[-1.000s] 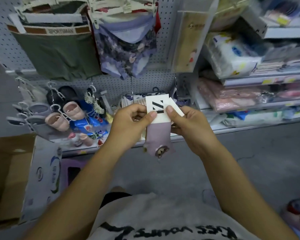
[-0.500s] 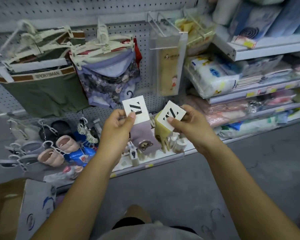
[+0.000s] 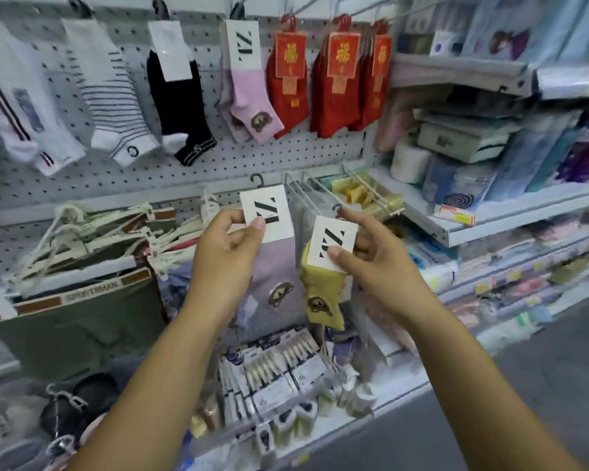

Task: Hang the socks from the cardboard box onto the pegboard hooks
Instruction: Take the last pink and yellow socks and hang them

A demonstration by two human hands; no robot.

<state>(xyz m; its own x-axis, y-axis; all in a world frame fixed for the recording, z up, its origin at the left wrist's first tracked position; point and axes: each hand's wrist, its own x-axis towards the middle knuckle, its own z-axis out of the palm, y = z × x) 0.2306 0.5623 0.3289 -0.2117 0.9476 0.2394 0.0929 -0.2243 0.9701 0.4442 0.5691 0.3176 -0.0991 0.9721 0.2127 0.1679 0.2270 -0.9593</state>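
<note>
— Pinching what, over at the left hand (image 3: 230,246)?
— Nipping the white card of a lilac sock (image 3: 276,277) between thumb and forefinger, held up just by frame centre. Black hook (image 3: 257,180) poking clear above the card at twelve o'clock, touching nothing.
— And the right hand (image 3: 371,253)?
— Gripping the card of a yellow sock (image 3: 322,294), just at three o'clock of the lilac one and tilted. Forefinger raised to a second hook (image 3: 337,209), half hidden behind that fingertip.
— Touching each other, the two socks?
— Cannot tell; hanging edge to edge below the hands, with part of the lilac one hidden behind the left wrist.
— Anything up on the pegboard (image 3: 218,164)?
— Hanging at twelve o'clock, a pink sock (image 3: 249,93) with the same kind of card. Red socks (image 3: 289,83) at its three o'clock; black sock (image 3: 181,110), striped sock (image 3: 116,110) and white sock (image 3: 24,124) out toward nine. Pegs mostly cut off by the top edge.
— Lower down?
— Green underwear (image 3: 75,321) on hangers at eight o'clock. Shelves (image 3: 524,212) of blurred packets at three. Small goods at six, too smeared to name.
</note>
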